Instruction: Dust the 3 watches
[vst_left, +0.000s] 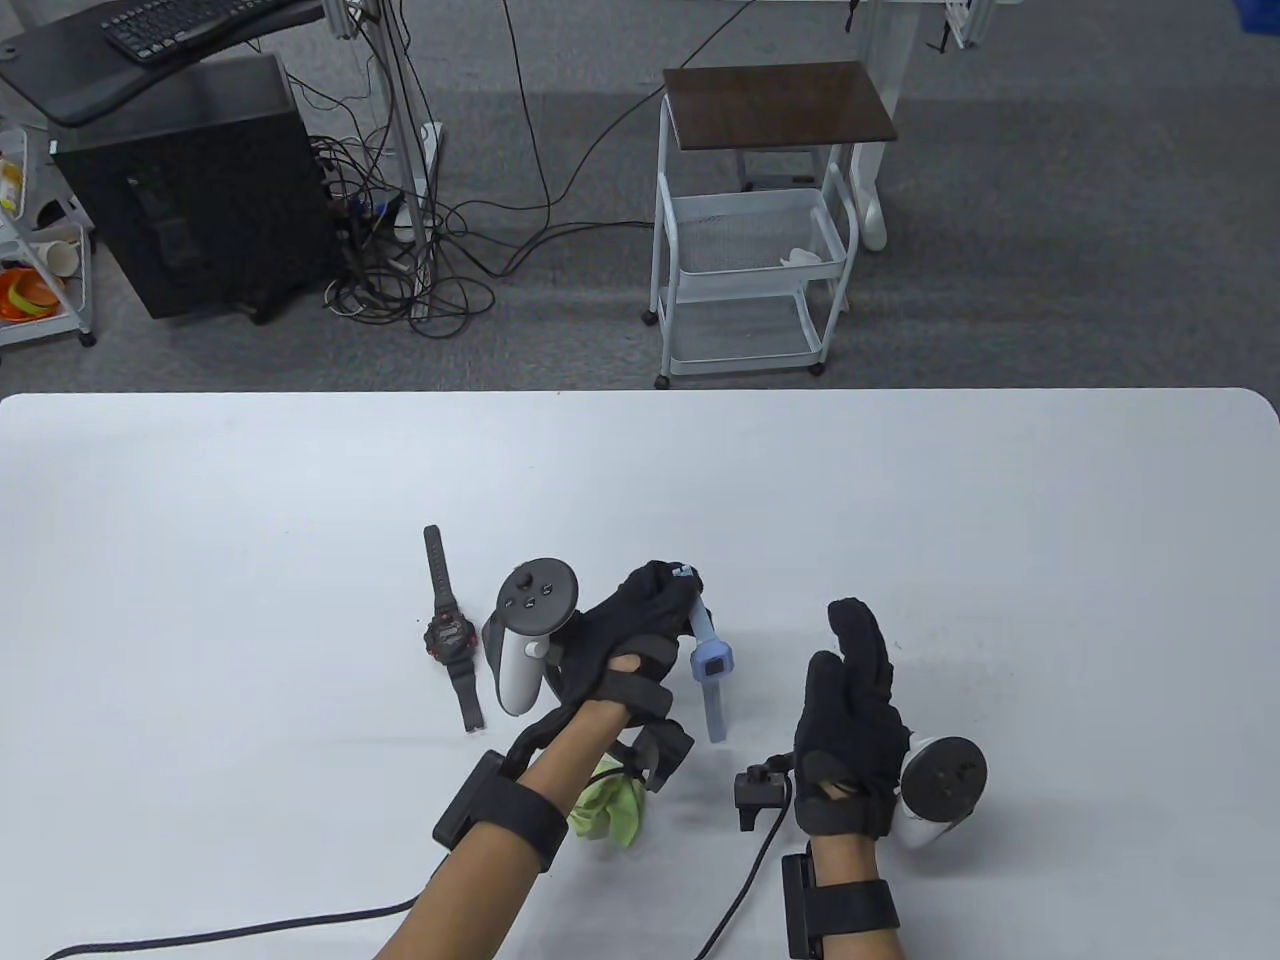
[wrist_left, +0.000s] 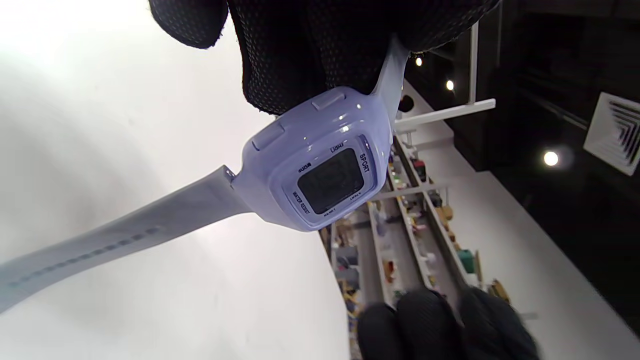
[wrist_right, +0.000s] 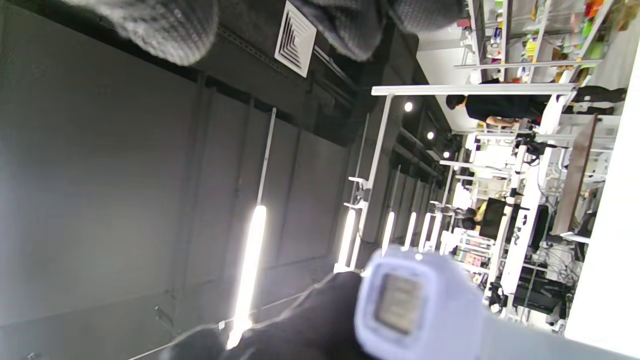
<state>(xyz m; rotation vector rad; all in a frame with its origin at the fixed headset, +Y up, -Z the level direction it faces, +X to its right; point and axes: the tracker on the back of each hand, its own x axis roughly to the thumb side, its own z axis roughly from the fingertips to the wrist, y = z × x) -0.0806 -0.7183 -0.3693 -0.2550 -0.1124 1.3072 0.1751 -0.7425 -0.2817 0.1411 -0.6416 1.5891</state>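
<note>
My left hand (vst_left: 650, 612) grips the upper strap of a light blue digital watch (vst_left: 712, 665), holding it just above the white table with the lower strap hanging toward me. In the left wrist view the blue watch (wrist_left: 325, 165) fills the middle, face outward, below my gloved fingers (wrist_left: 300, 50). My right hand (vst_left: 845, 640) is to the right of the watch, fingers straight, holding nothing. A black watch with a red face (vst_left: 450, 635) lies flat to the left. A green cloth (vst_left: 610, 805) lies crumpled under my left wrist. The right wrist view shows the blue watch (wrist_right: 410, 300) blurred.
A small black device (vst_left: 758, 790) on a cable lies between my wrists. The white table (vst_left: 1000, 500) stretches far to both sides and back. Beyond its far edge stand a white cart (vst_left: 760, 230), a black computer tower (vst_left: 190, 190) and floor cables.
</note>
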